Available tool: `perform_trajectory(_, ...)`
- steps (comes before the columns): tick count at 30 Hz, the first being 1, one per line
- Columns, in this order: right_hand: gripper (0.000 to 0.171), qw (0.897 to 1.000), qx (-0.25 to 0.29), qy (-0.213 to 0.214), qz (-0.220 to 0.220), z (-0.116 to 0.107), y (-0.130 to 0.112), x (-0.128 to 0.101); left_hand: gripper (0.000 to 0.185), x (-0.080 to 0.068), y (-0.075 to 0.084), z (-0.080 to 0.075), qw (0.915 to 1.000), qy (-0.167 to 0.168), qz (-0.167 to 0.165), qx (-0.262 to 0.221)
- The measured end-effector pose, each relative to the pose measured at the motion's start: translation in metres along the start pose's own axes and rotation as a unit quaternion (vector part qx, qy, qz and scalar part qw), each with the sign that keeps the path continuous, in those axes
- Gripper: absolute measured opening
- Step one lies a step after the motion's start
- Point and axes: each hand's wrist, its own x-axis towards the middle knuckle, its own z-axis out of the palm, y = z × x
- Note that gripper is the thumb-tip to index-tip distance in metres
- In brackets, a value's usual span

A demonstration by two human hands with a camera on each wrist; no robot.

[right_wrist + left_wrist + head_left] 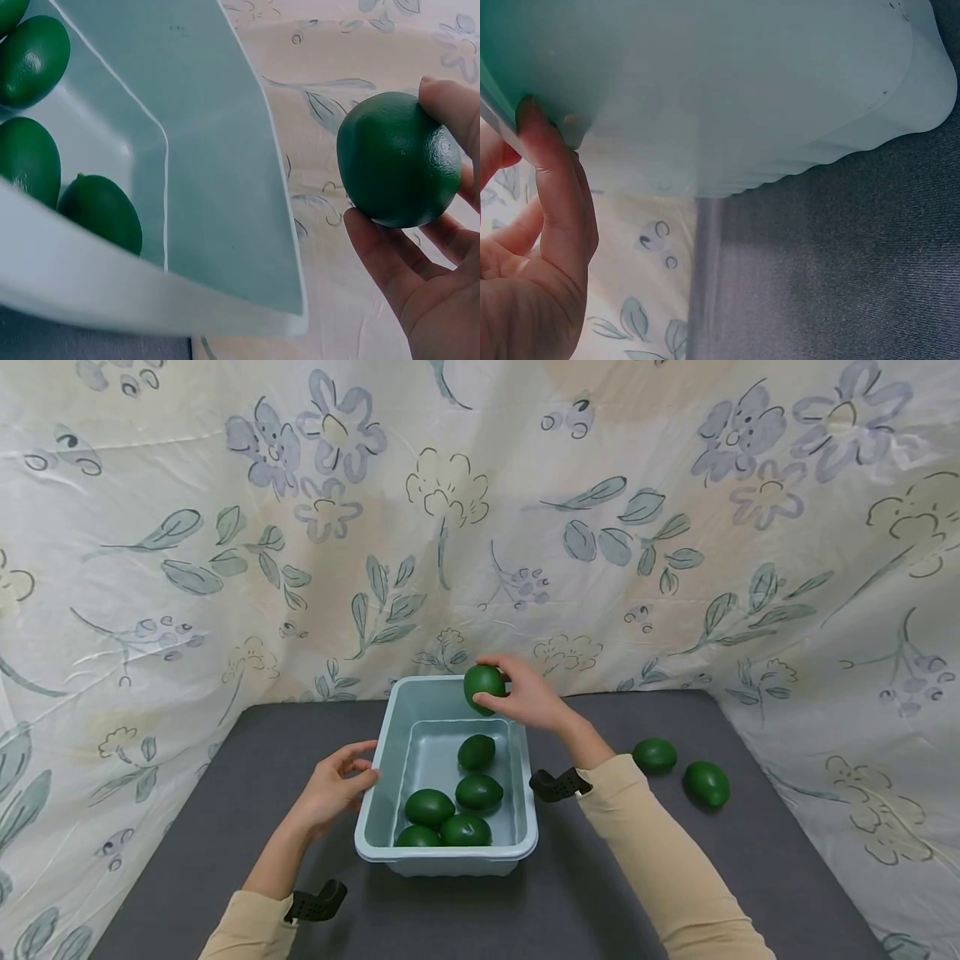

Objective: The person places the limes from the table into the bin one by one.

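In the head view, my right hand [523,693] grips a green lime [480,687] between thumb and fingers, up at the far end of a pale blue-green plastic basin [447,852]. The right wrist view has this lime [397,159] beyond the basin's rim, held at its sides by the fingertips [367,225]. My left hand [333,785] pinches the basin's left rim; in the left wrist view a finger [555,187] presses against the wall. Several limes lie inside the basin, among them one lime [477,752] nearest the far end.
Two more limes, one lime [655,756] and another lime [707,785], lie on the dark grey table [600,893] right of the basin. A floral cloth [480,527] hangs behind and along the sides. Each wrist wears a black band [558,785].
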Motion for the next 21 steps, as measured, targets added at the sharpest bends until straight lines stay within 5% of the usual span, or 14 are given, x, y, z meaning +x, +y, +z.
perform_trajectory(21,0.057,0.998,-0.015,-0.054,0.005,0.029,-0.016,0.011,0.052,0.002,-0.001,-0.001,1.0,0.002,-0.001,0.004)
